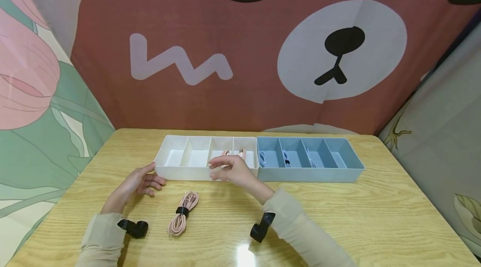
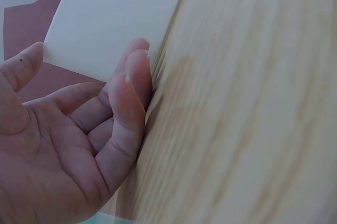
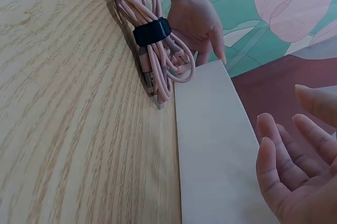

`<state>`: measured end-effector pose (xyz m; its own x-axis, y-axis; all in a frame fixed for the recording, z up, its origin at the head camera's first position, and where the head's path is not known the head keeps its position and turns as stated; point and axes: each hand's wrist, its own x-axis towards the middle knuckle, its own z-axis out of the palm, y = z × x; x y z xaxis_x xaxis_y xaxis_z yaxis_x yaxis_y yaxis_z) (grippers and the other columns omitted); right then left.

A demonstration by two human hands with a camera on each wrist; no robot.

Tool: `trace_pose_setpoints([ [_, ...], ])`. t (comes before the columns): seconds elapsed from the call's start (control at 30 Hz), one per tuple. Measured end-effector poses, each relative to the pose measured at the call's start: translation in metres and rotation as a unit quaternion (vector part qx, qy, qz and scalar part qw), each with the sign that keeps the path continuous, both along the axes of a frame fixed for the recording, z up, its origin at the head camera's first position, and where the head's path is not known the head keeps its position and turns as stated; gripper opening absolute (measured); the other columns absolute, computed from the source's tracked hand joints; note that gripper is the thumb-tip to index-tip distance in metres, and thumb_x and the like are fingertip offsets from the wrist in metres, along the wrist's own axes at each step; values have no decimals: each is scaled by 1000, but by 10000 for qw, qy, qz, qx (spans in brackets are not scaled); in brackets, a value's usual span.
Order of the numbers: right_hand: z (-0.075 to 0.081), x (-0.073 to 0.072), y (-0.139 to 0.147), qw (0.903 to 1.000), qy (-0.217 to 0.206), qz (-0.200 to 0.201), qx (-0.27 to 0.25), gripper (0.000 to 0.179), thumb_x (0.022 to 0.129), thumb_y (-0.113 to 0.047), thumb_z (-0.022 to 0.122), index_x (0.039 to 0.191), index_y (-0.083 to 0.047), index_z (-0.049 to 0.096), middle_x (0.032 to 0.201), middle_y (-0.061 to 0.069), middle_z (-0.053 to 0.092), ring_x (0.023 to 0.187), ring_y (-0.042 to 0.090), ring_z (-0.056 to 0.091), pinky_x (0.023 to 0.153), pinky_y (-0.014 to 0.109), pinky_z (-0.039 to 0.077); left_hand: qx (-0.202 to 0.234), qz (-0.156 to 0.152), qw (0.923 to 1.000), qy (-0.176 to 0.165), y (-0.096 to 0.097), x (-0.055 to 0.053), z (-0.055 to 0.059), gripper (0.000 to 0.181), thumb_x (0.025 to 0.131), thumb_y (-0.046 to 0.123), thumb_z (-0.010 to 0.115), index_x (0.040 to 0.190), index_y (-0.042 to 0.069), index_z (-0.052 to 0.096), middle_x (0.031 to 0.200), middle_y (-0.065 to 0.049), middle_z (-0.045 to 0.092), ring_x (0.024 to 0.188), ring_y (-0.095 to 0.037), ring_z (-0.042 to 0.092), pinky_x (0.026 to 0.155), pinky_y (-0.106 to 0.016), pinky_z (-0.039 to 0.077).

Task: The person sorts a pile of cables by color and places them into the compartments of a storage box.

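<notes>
My left hand touches the left end of a white divided box, its fingers loosely bent and holding nothing. Over the front rim of that box hovers my right hand, fingers apart with nothing between them, as the right wrist view also shows. A pink charging cable, coiled and tied with a black strap, lies on the table between the hands. Pink cable parts show inside the two right compartments of the white box, partly hidden by the right hand.
A blue divided box stands end to end with the white one. Pale blue cables lie in its three left compartments, one with a black strap. The wooden table meets a printed cloth at the back.
</notes>
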<state>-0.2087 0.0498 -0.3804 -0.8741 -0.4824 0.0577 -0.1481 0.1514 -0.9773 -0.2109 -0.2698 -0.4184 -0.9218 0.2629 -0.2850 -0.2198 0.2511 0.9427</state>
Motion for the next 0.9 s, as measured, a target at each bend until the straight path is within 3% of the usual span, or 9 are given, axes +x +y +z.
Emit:
trace_pose_setpoints([
  [0.27, -7, 1, -6, 9994, 208, 100, 257, 32, 79, -9, 72, 111, -3, 66, 101, 9, 65, 77, 13, 64, 67, 32, 52, 25, 1, 10000, -3, 0, 0, 0, 60, 100, 43, 28, 115, -11, 47, 84, -2, 67, 72, -14, 63, 60, -30, 52],
  [0.53, -8, 9, -14, 9965, 317, 532, 565, 36, 78, -10, 74, 113, -6, 65, 105, 11, 64, 71, 9, 62, 63, 25, 50, 61, 22, 10000, -40, 0, 1, 0, 57, 100, 43, 28, 113, -9, 48, 84, -1, 66, 73, -14, 62, 61, -30, 51],
  [0.67, -17, 8, -17, 9949, 234, 691, 699, 40, 75, -12, 76, 114, -11, 65, 109, 10, 63, 69, 13, 64, 58, 24, 49, 75, -5, 10000, -38, 0, 1, 0, 56, 100, 42, 28, 113, -9, 47, 84, -1, 66, 73, -15, 62, 61, -30, 51],
  [0.9, -23, 7, -23, 9901, 268, 1142, 772, 48, 72, -4, 78, 117, -5, 62, 117, 10, 60, 62, 13, 63, 55, 28, 51, 48, -30, 10000, 12, 0, 0, -1, 59, 100, 44, 28, 116, -10, 46, 84, -1, 66, 73, -14, 62, 61, -30, 51],
])
